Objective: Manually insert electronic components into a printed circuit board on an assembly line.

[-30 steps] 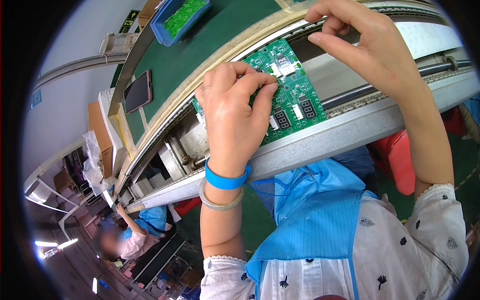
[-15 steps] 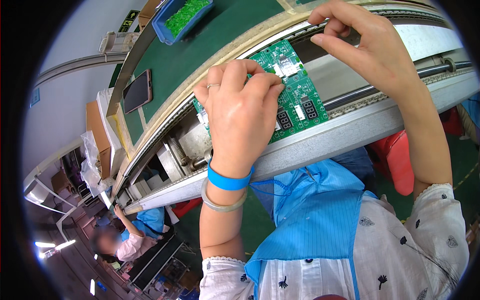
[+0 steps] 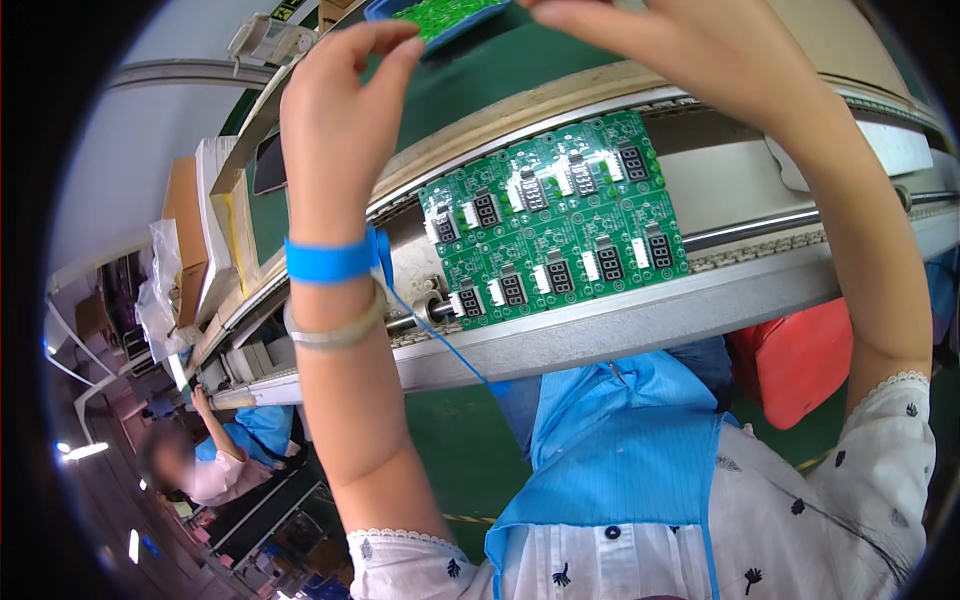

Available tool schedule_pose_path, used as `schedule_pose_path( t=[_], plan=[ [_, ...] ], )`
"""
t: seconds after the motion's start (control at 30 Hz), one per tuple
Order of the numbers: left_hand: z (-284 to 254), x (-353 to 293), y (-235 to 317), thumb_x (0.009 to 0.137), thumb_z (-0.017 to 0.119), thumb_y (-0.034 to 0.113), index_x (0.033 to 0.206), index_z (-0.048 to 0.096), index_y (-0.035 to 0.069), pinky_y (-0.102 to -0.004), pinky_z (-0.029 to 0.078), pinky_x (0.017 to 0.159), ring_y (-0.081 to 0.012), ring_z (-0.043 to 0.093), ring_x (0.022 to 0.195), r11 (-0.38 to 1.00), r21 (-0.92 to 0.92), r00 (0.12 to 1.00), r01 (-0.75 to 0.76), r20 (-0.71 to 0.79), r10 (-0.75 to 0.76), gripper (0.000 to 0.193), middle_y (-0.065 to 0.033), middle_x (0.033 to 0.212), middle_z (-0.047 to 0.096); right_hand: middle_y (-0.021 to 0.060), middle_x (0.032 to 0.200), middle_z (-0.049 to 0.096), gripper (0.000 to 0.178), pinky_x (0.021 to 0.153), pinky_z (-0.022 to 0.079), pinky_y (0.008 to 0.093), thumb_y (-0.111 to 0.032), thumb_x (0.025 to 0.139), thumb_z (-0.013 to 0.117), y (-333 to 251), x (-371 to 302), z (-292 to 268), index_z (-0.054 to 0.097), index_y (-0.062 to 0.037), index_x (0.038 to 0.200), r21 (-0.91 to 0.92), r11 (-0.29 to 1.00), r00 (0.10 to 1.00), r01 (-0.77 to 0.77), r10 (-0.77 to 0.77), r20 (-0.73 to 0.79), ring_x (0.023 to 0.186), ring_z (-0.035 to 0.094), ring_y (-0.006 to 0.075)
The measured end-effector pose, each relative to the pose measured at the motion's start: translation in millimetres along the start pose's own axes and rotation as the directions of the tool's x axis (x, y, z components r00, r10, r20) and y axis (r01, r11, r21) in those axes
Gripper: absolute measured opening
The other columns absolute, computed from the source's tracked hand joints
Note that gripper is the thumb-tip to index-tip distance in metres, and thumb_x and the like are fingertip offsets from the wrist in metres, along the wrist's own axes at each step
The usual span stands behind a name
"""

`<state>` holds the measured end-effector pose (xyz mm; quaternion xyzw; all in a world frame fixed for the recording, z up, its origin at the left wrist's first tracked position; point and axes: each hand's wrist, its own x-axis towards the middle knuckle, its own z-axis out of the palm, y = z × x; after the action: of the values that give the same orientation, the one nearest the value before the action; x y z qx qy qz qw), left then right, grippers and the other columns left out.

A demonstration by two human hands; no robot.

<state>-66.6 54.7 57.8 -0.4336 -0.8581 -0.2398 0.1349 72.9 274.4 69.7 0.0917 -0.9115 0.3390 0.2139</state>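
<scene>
A green circuit board panel (image 3: 590, 215) rests between the conveyor rails. It carries several black digit displays, each beside a white connector. My left hand (image 3: 335, 125) is raised beyond the panel's left end, thumb and forefinger pinched at the edge of a blue bin (image 3: 440, 35) of small green parts. Whatever sits between those fingertips, if anything, is too small to make out. A blue wrist strap (image 3: 328, 262) with a cord circles my left wrist. My right hand (image 3: 690, 50) is above the far rail, to the bin's right; the upper edge cuts off most of its fingers.
The near metal rail (image 3: 600, 325) runs across in front of me. A dark phone (image 3: 270, 165) lies partly behind my left wrist on the green bench. Cardboard (image 3: 182, 240) stands at the left, and a red stool (image 3: 795, 360) is below the rail. Another person (image 3: 205, 460) works at far left.
My left hand has lifted off the board and moved up and left to the bin, uncovering the displays. My right hand has moved up and left, partly out of the picture.
</scene>
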Motion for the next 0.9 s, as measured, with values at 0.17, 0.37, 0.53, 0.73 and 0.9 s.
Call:
schedule_pose_path(
  t=[0.17, 0.37, 0.53, 0.73, 0.9],
  plan=[
    [23.2, 51.0, -0.4, 0.085, 0.074, 0.013, 0.093, 0.079, 0.005, -0.0412, 0.055, 0.084, -0.0315, 0.070, 0.091, 0.996, 0.019, 0.989, 0.091, 0.116, -0.092, 0.012, -0.0147, 0.093, 0.075, 0.0208, 0.088, 0.073, 0.019, 0.076, 0.056, 0.0469, -0.013, 0.084, 0.063, 23.7, 77.5, 34.7, 0.075, 0.0003, 0.092, -0.353, 0.925, 0.990, 0.138, -0.139, 0.023, 0.087, 0.072, 0.0372],
    [29.8, 53.1, -35.9, 0.081, 0.072, 0.019, 0.087, 0.080, 0.011, -0.0535, 0.048, 0.087, -0.0399, 0.066, 0.096, 0.930, -0.358, 0.980, -0.085, 0.136, 0.142, 0.013, -0.0171, 0.091, 0.074, 0.0156, 0.096, 0.076, 0.016, 0.087, 0.048, 0.0484, -0.018, 0.085, 0.066, 28.0, 115.8, 57.5, 0.080, -0.0109, 0.090, -0.561, 0.820, 0.907, 0.115, 0.143, 0.395, 0.098, 0.068, 0.0340],
    [54.0, 57.6, -20.8, 0.081, 0.068, 0.018, 0.088, 0.080, 0.013, -0.0545, 0.044, 0.088, -0.0383, 0.065, 0.099, 0.917, 0.395, 0.998, 0.054, 0.010, -0.063, 0.015, -0.0165, 0.091, 0.074, 0.0152, 0.096, 0.076, 0.016, 0.085, 0.045, 0.0490, -0.018, 0.083, 0.067, 48.8, 114.4, 81.6, 0.080, -0.0114, 0.089, -0.699, 0.711, 0.990, 0.075, 0.027, 0.135, 0.099, 0.067, 0.0329],
    [44.5, 53.1, -12.9, 0.079, 0.067, 0.017, 0.086, 0.078, 0.008, -0.0528, 0.048, 0.084, -0.0374, 0.069, 0.086, 0.968, 0.244, 0.997, 0.057, -0.067, -0.042, 0.016, -0.0192, 0.085, 0.074, 0.0167, 0.085, 0.074, 0.014, 0.075, 0.050, 0.0497, -0.017, 0.081, 0.067, 48.4, 105.5, 78.9, 0.079, -0.0125, 0.087, -0.665, 0.742, 0.994, 0.084, -0.111, 0.001, 0.085, 0.072, 0.0340],
    [25.1, 38.7, -6.2, 0.080, 0.072, 0.015, 0.090, 0.076, 0.002, -0.0385, 0.055, 0.072, -0.0269, 0.070, 0.077, 0.993, -0.114, 0.980, 0.014, -0.193, -0.036, 0.016, -0.0169, 0.079, 0.072, 0.0203, 0.085, 0.073, 0.018, 0.076, 0.056, 0.0403, -0.012, 0.082, 0.066, 35.9, 85.3, 59.5, 0.076, -0.0008, 0.093, -0.154, 0.986, 0.970, 0.065, -0.099, -0.222, 0.081, 0.072, 0.0337]
  ],
)
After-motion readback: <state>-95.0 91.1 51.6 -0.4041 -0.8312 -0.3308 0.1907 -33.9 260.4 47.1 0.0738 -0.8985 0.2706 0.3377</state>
